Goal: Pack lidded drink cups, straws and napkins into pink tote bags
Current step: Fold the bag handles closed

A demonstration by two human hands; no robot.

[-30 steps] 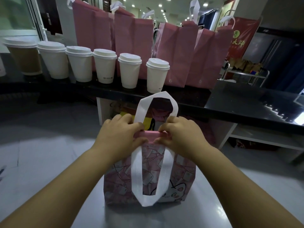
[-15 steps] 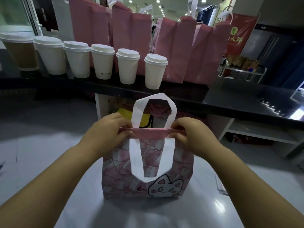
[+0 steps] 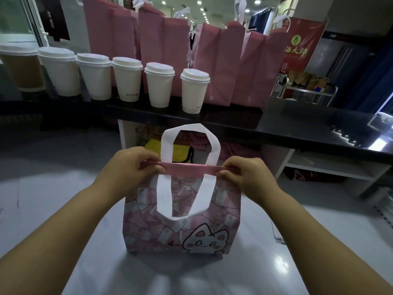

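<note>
A pink tote bag [image 3: 180, 222] with a white cat print and white handles stands upright on the pale surface in front of me. My left hand [image 3: 131, 165] pinches the left end of its top rim and my right hand [image 3: 244, 175] pinches the right end, holding the rim stretched flat. One handle stands up behind the rim, the other hangs down the front. Several white lidded cups [image 3: 194, 90] stand in a row on the black counter [image 3: 297, 126] beyond. No straws or napkins are in sight.
Several tall plain pink tote bags [image 3: 219, 64] stand behind the cups on the counter. A brown lidded cup [image 3: 21, 67] is at the far left. White shelves [image 3: 331, 167] under the counter hold a yellow item [image 3: 178, 152]. A metal cart [image 3: 306, 90] stands at the right.
My hands have slid apart along the bag's rim, from the middle out to its two ends, pulling it straight. The cat print has come into full view.
</note>
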